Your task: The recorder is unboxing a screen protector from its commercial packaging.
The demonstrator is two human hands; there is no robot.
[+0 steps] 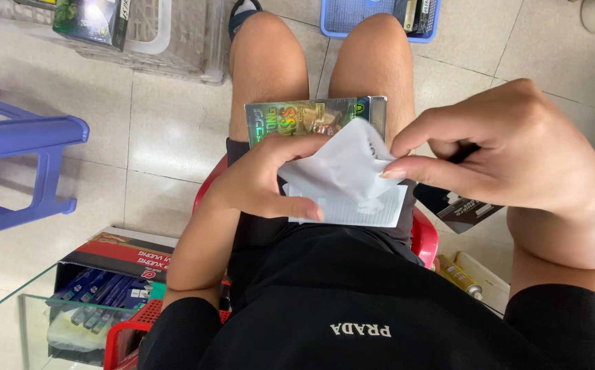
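I sit on a red stool (425,236) and look down at my lap. My left hand (264,179) holds a flat, shiny green box (297,115) together with a folded white paper sheet (347,183) above my thighs. My right hand (510,147) pinches the right edge of that white paper between thumb and forefinger, and a dark object shows inside its fingers. A black card-like pack (458,209) lies just under my right hand, by my right thigh.
A blue plastic stool (27,137) stands at the left. A clear plastic basket (167,41) with a green box sits at the top left, a blue basket (352,27) at the top. A red-and-black carton (123,257) with blue items lies at the lower left under a glass edge.
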